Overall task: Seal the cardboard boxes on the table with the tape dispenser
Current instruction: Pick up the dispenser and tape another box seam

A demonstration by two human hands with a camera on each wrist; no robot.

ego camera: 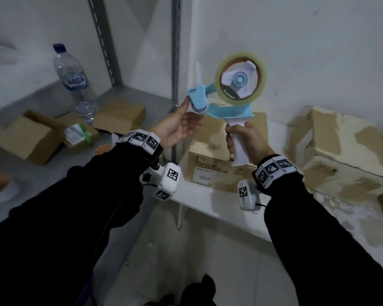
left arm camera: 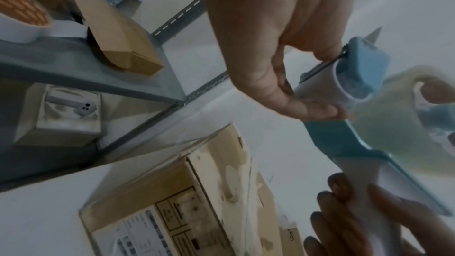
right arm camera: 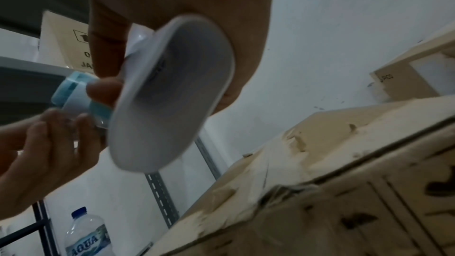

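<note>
A white bench (ego camera: 219, 215) runs along the wall and carries two worn cardboard boxes: the larger box (ego camera: 345, 149) sits at the right, its brown surface peeled away in pale patches, and the smaller box (ego camera: 210, 160) stands near the bench's left end, with a printed label on its front face. To the left, a grey metal shelf (ego camera: 42, 164) holds several small brown cartons (ego camera: 119, 117), one of them open, and a clear water bottle (ego camera: 72, 78) with a blue cap standing upright among them.

Above the smaller box, held clear of it in the air, is the tape dispenser (ego camera: 226, 100), light blue with a white handle and a roll of clear tape (ego camera: 240, 78) mounted on its hub. The right hand (ego camera: 245, 140) is wrapped around the white handle, fingers curled firmly about it, with the roll uppermost. The left hand (ego camera: 177, 127) reaches in palm-up to the dispenser's front end; in the left wrist view its thumb and fingertips (left arm camera: 307, 109) pinch at the white roller just beside the serrated cutter. Both forearms wear dark sleeves (ego camera: 318, 228) and wristbands with black-and-white markers.
</note>
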